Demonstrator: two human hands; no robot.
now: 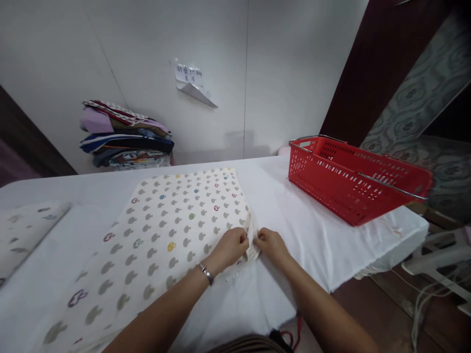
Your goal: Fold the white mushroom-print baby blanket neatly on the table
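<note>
A cream cloth printed with grey and coloured mushroom shapes (165,230) lies flat on the white-covered table (301,220). My left hand (231,245), with a metal bracelet on its wrist, is closed in a pinch on the cloth's right edge. My right hand (268,243) sits right beside it, almost touching, fingers also pinched on that same edge. A small bunched bit of the fabric shows between the two hands.
A red plastic basket (349,181) with metal handles stands at the table's right end. A stack of folded fabrics (125,139) rests against the white wall behind the table. Another patterned piece (25,228) lies at the far left. A paper note (189,76) hangs on the wall.
</note>
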